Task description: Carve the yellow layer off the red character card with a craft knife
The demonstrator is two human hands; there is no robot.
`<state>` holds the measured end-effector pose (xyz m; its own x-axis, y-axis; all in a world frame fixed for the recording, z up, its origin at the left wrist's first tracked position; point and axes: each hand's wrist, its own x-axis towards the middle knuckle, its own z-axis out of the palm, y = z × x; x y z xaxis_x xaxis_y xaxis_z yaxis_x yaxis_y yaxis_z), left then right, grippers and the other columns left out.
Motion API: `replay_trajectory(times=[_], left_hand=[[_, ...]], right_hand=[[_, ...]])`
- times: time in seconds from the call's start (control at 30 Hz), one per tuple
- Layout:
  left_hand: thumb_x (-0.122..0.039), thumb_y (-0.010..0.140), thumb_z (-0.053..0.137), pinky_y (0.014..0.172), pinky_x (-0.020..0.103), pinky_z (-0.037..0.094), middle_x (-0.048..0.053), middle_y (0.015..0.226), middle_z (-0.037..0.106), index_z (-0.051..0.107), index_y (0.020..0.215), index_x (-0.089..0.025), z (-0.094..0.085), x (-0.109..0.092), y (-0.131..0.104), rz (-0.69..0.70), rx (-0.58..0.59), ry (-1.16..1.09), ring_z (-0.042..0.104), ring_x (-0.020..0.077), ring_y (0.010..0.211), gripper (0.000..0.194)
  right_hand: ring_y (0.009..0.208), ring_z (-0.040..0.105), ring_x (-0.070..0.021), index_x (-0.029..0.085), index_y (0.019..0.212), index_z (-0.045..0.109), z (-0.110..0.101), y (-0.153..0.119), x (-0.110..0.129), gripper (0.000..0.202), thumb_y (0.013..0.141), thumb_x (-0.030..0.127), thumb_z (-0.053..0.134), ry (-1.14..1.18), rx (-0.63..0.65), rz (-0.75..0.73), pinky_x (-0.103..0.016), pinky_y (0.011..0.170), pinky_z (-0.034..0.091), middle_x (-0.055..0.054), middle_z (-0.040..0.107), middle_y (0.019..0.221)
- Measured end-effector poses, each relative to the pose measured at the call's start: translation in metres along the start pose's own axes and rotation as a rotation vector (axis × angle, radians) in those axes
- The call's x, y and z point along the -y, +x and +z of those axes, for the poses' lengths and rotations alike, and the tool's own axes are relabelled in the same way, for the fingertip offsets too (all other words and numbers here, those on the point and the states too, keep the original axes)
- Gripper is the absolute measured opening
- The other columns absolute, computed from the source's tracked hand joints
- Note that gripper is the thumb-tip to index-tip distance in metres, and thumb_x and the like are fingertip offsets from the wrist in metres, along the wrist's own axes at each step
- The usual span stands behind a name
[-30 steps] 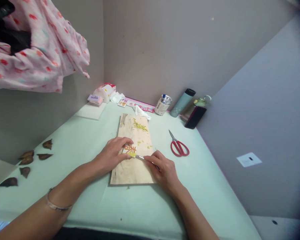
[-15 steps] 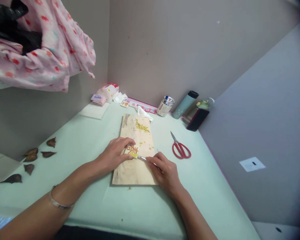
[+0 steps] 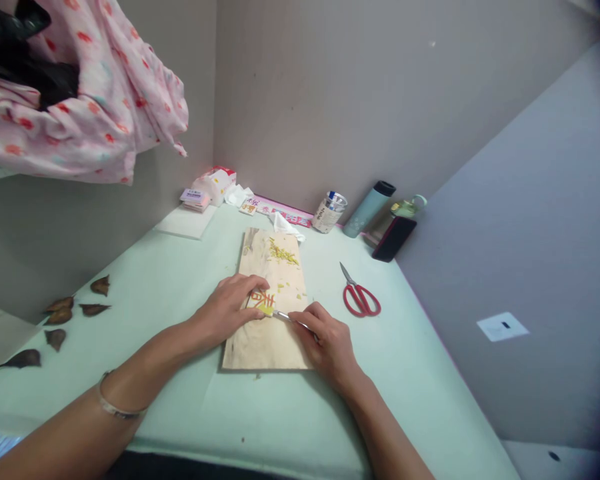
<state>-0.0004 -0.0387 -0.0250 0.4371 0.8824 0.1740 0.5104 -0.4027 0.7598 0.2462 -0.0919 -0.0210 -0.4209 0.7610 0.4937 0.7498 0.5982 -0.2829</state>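
Note:
On a pale wooden board (image 3: 270, 350) lies a small card (image 3: 261, 299) with an orange-red Chinese character and a yellow patch at its near right edge. My left hand (image 3: 233, 303) grips the card's left side, thumb below and fingers above, pressing it to the board. In my right hand (image 3: 325, 337) is a slim metal craft knife (image 3: 283, 315), held like a pen, its tip at the yellow patch. The exact shape of the tip is too small to make out. Yellow-green slivers (image 3: 283, 252) are scattered on the far part of the board.
Red-handled scissors (image 3: 360, 300) lie right of the board. Behind stand a can (image 3: 329, 213), a blue bottle (image 3: 370, 210) and a leaning phone (image 3: 395, 239). Crumpled tissue (image 3: 286, 227) touches the board's far end. Several dried brown pods (image 3: 55, 339) lie left; patterned pink cloth (image 3: 110, 100) hangs above.
The whole view has shifted slightly left. Both hands, the card and the knife keep nearly the same places on the board.

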Motion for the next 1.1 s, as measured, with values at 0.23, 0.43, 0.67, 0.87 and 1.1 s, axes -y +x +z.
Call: replay_trajectory(times=[0.23,0.43,0.67,0.87,1.1], left_hand=[[-0.029,0.083,0.061,0.106,0.045,0.039,0.006,0.121,0.064,0.058,0.118,-0.026,-0.002,0.0,0.0005,0.0,0.012,0.004,0.054,0.0291,0.119,0.035],[-0.029,0.083,0.063,0.109,0.046,0.039,0.004,0.125,0.065,0.058,0.117,-0.028,-0.0032,-0.0004,0.0012,-0.008,0.014,0.0,0.055,0.0294,0.122,0.035],[-0.029,0.082,0.063,0.107,0.045,0.04,0.005,0.122,0.065,0.059,0.117,-0.026,-0.0017,0.001,0.001,0.0,0.003,0.002,0.056,0.0296,0.119,0.036],[-0.027,0.082,0.063,0.107,0.045,0.04,0.005,0.123,0.065,0.059,0.117,-0.026,-0.0007,0.0012,0.0006,0.008,-0.003,0.004,0.055,0.0292,0.12,0.036],[-0.027,0.082,0.062,0.107,0.046,0.04,0.005,0.122,0.065,0.059,0.118,-0.026,-0.0007,0.0016,0.0009,0.005,0.001,0.006,0.056,0.0292,0.12,0.036]], right_hand=[[0.067,0.062,-0.0116,0.021,0.108,0.072,-0.001,0.0,-0.0001,0.021,0.102,0.023,0.051,0.001,0.012,0.011,-0.021,0.06,0.044,-0.003,0.065,0.085],[0.067,0.062,-0.0115,0.023,0.11,0.071,-0.003,-0.0032,-0.0014,0.023,0.103,0.023,0.049,0.0,0.007,0.014,-0.021,0.06,0.045,-0.003,0.064,0.085],[0.066,0.062,-0.0116,0.021,0.107,0.071,-0.0024,-0.0026,-0.0012,0.021,0.102,0.021,0.05,-0.019,0.002,0.007,-0.021,0.06,0.044,-0.003,0.063,0.084],[0.067,0.062,-0.0117,0.022,0.108,0.071,-0.001,-0.0002,-0.0006,0.022,0.101,0.021,0.051,-0.023,-0.001,0.006,-0.021,0.06,0.044,-0.003,0.064,0.085],[0.068,0.062,-0.0119,0.023,0.107,0.071,-0.0001,0.0012,-0.0006,0.021,0.101,0.023,0.051,-0.008,0.016,0.018,-0.021,0.061,0.045,-0.003,0.064,0.085]])
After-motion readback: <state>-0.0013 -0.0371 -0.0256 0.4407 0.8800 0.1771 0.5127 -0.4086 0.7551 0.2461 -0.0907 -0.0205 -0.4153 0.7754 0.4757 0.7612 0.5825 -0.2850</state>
